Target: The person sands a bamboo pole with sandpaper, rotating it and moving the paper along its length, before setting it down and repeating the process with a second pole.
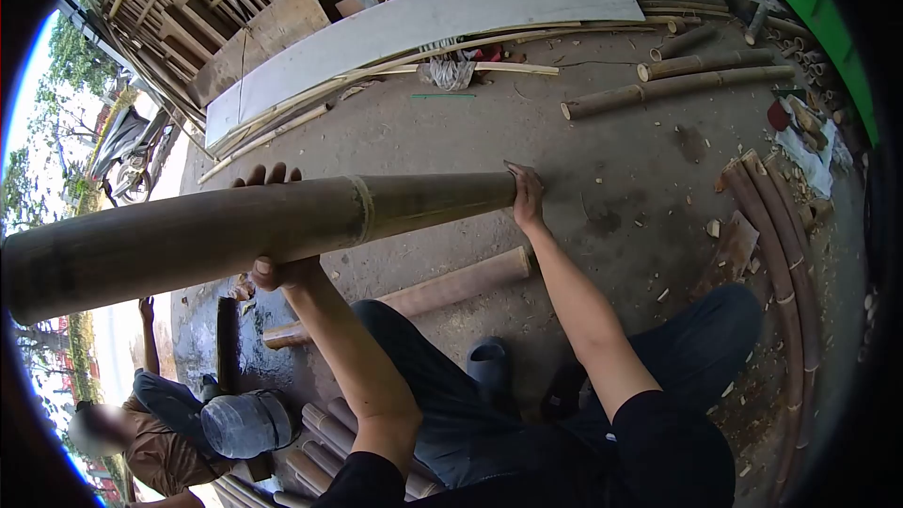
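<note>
A thick bamboo pole (235, 226) stretches across in front of me, raised off the ground, its near end large at the left edge. My left hand (277, 268) grips it from below, with fingertips showing over the top and the thumb on the near side. At the pole's right end, my right hand (527, 196) is closed around the end, fingers partly hidden behind it. Beneath, another bamboo piece (461, 286) lies on the concrete floor.
A co-worker (155, 442) sits at lower left beside a clear plastic container (246, 423). Bamboo poles (696, 83) lie at the upper right, long split lengths (785, 273) at right. A pale board (423, 23) stands at the back. Wood chips litter the floor.
</note>
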The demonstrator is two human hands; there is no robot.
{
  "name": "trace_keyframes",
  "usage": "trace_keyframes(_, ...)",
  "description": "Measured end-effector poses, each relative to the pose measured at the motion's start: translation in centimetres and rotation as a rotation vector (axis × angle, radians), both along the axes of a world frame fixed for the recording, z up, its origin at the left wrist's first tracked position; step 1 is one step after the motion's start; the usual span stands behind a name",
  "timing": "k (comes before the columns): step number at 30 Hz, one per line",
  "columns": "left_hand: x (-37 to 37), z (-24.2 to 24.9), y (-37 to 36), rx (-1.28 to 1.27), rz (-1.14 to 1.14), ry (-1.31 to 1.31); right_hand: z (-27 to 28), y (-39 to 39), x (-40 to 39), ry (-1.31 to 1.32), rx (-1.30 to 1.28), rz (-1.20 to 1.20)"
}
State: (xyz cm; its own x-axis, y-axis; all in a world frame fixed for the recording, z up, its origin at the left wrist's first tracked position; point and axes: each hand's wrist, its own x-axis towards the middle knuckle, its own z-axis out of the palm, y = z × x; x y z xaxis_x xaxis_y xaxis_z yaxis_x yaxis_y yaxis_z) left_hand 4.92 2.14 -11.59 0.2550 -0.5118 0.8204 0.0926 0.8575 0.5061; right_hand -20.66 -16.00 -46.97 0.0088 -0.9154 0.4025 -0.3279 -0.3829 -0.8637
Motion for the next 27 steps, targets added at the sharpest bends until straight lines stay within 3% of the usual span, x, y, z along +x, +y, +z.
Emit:
trace_keyframes(2, -1.7, 0.5, 0.1, 0.088, 0.071, 0.272, 0.0, 0.5, -0.6, -0.05, -0.041, -0.017)
trace_keyframes(5, -6.0, 3.0, 1.0, 0.292, 0.243, 0.381, 1.8, 1.7, -1.4, -0.101, -0.023, 0.102)
trace_keyframes(10, -9.5, 4.3, 0.7, 0.347, 0.316, 0.447, 4.1, 4.4, -4.2, -0.276, 0.029, 0.155)
trace_keyframes(12, -9.8, 4.5, -0.3, 0.346, 0.351, 0.447, 8.2, 5.4, -3.4, -0.272, 0.002, 0.173)
trace_keyframes(16, -10.2, 5.2, -1.3, 0.395, 0.571, 0.431, 24.5, 9.5, 1.2, -0.239, -0.149, 0.342)
trace_keyframes(17, -10.3, 5.4, -1.3, 0.392, 0.615, 0.429, 27.8, 10.5, 3.2, -0.248, -0.309, 0.307)
trace_keyframes(20, -9.8, 5.6, -1.4, 0.378, 0.644, 0.413, 35.4, 13.7, 8.0, -0.258, -0.42, 0.285)
trace_keyframes(24, -7.9, 5.1, -1.1, 0.392, 0.654, 0.427, 33.8, 13.5, 9.6, -0.215, -0.532, 0.277)
trace_keyframes(27, -6.7, 4.8, -1.1, 0.442, 0.771, 0.489, 27.2, 12.5, 8.4, -0.15, -0.418, 0.182)
